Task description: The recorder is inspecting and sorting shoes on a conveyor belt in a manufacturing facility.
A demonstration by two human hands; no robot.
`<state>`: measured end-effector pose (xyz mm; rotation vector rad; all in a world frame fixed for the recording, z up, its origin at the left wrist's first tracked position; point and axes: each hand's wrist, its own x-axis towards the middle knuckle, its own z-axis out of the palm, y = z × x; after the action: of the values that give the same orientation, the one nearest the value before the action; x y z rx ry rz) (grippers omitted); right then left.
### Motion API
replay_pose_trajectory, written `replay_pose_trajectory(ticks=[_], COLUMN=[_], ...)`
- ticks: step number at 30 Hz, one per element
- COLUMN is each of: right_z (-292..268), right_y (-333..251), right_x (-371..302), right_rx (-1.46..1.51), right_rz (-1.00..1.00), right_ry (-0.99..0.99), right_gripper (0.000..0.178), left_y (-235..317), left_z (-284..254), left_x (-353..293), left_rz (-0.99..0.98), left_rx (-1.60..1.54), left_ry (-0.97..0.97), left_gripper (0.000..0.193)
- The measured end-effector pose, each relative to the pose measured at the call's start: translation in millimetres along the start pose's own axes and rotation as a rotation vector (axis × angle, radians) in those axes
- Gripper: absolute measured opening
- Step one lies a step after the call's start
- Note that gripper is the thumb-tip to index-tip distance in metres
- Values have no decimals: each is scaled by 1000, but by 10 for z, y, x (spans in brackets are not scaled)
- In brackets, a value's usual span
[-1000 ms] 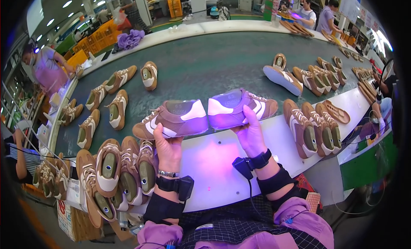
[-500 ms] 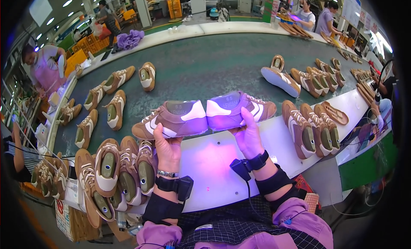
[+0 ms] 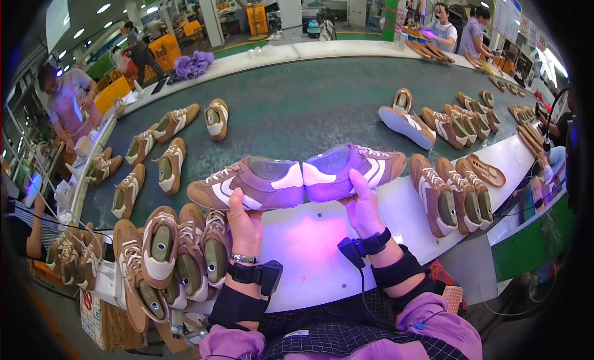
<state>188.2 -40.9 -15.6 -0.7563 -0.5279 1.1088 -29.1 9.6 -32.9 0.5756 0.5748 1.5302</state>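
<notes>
My left hand [image 3: 244,222] grips a brown sneaker [image 3: 250,183] with white stripes and a white heel patch, its toe pointing left. A matching sneaker [image 3: 356,171], toe to the right, is held by my right hand [image 3: 363,205]. The two shoes meet heel to heel above the white work surface [image 3: 303,248], under a purple-pink light. Both thumbs lie against the shoes' near sides; the other fingers are mostly hidden beneath them. Dark straps and small black devices sit around my wrists.
Brown sneakers are piled at my left [image 3: 161,248], and several stand in a row at my right [image 3: 442,196]. Beyond runs a green belt [image 3: 297,100] carrying more sneakers. A person in an apron [image 3: 71,103] stands at the far left; others work at the back right.
The joined sneakers have come slightly lower and nearer, both hands moving with them. At the far left, the person has lowered the item held up before.
</notes>
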Motion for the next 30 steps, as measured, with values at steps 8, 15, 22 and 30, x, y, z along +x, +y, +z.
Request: replay_pose_trajectory(ticks=[8,15,22,30], right_z=[-120,-35,54,-16], right_y=[-11,150,226,260], right_x=[55,-79,-209,-149], right_rx=[44,251,159,155], right_rz=[79,150,379,326], right_ry=[-12,-343,-293,-262], right_gripper=[34,64,60,57], left_y=[6,-1,220,670], left_z=[33,163,-257,-383], left_x=[-48,-382,-1064,-1730], left_rz=[-35,-253,-524,187], left_rx=[-110,-226,-164,1099], left_ry=[-145,-237,-233,-198], left_gripper=[52,42,41,27])
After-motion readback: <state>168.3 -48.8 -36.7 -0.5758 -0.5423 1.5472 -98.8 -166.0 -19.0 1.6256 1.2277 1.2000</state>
